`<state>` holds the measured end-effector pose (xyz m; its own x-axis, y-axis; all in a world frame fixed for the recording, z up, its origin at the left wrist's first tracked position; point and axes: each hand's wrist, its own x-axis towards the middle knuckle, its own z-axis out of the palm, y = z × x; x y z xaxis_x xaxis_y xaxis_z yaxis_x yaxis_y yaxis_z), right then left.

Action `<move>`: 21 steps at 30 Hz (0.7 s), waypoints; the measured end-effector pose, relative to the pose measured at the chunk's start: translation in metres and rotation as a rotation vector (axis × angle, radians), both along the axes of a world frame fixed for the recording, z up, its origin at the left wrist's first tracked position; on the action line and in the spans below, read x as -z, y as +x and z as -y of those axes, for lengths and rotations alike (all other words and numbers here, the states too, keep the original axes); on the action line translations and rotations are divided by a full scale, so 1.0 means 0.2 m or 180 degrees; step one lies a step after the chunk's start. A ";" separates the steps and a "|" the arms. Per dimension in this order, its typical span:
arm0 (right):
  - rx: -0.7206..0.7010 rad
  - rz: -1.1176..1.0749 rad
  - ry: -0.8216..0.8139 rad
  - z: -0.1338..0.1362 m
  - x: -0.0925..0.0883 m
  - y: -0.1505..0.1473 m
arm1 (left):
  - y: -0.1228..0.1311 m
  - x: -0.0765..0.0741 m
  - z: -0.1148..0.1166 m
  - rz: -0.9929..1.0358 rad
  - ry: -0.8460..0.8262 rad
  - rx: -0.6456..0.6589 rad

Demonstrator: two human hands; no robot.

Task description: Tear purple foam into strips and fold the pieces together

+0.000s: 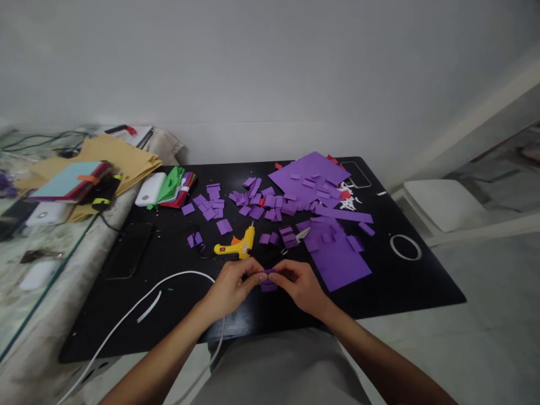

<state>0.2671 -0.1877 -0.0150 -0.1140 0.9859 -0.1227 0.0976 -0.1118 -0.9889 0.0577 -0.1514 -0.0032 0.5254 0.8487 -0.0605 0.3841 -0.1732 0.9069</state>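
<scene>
Between my two hands, near the front edge of the black table, is a small folded purple paper piece [269, 287]. My left hand [236, 281] pinches its left side with thumb and fingers. From the other side, my right hand [300, 284] pinches its right end. Just beyond my left hand lies a yellow hot glue gun [238, 244], its nozzle pointing away from me. Scissors [300, 235] rest beyond my right hand, partly covered by purple pieces. Several small folded purple paper pieces [253, 199] are scattered across the middle.
Large purple sheets [337, 259] lie on the right of the black table [405, 287], near a white ring [405, 247]. A white cable [139, 304] crosses the left front by a phone [129, 250]. Coloured paper stacks [175, 185] stand at back left, beside a cluttered glass surface.
</scene>
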 end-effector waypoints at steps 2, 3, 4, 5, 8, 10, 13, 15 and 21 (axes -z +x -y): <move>0.0017 -0.0005 0.0040 0.01 -0.01 -0.01 | -0.01 0.00 0.01 -0.0005 -0.0085 -0.0020; 0.0016 -0.0025 0.0056 0.01 -0.01 -0.02 | -0.01 0.00 0.01 0.0016 -0.0140 -0.0032; 0.0021 -0.0057 0.0064 0.01 -0.02 -0.02 | -0.01 -0.01 0.01 0.0058 -0.0198 -0.0043; 0.0032 -0.0093 0.0069 0.02 -0.02 -0.02 | -0.01 -0.01 0.02 0.0113 -0.0257 -0.0050; 0.0051 -0.0161 0.0066 0.01 0.00 -0.03 | -0.01 -0.01 0.03 0.0217 -0.0372 -0.0044; 0.0040 -0.0164 0.0047 0.01 0.01 -0.03 | 0.00 -0.01 0.04 0.0175 -0.0430 0.0014; -0.0007 -0.0202 -0.0064 0.00 0.03 -0.02 | -0.01 0.00 0.04 0.0136 -0.0540 0.0119; -0.0065 -0.0258 -0.0154 0.00 0.05 -0.01 | -0.01 0.01 0.03 0.0146 -0.0614 0.0115; -0.0323 -0.0331 -0.0344 0.02 0.07 0.05 | 0.03 0.04 0.02 0.0170 -0.0748 0.0015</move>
